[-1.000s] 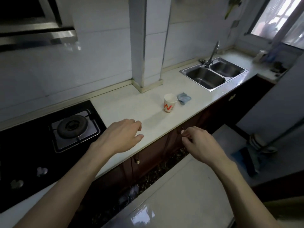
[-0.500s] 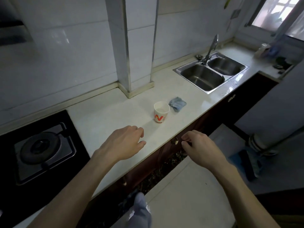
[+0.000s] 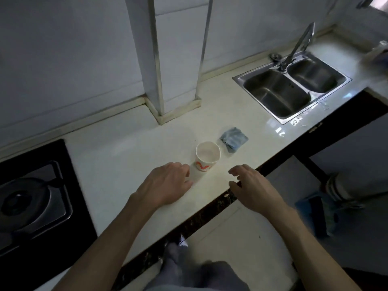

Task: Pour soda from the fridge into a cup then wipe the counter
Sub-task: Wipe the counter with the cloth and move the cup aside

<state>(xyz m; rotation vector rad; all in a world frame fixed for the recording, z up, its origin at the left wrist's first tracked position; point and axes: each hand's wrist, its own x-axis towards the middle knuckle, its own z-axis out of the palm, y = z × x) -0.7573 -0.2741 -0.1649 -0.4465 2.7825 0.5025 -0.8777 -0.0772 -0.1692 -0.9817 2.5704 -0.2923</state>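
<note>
1. Both hands have come forward since the earlier frames and now sit over the pale desk, close to the cup, which also lies lower and nearer the middle of the view than before.
2. The left hand is over the desk with fingers loosely curled and nothing in it, its fingertips just left of the paper cup; whether they touch the cup cannot be told.
3. The right hand hovers at the desk's front edge, fingers spread and slightly bent, holding nothing, just right of the cup.
4. The cup stands upright, white with a red-orange mark; its inside looks pale, and whether it holds any liquid is hard to make out.
5. A crumpled blue cloth lies just behind and to the right of the cup.
6. The double sink with its faucet sits farther right; things at the far right corner are blurred.
7. The stove is cut off at the left edge.
</note>
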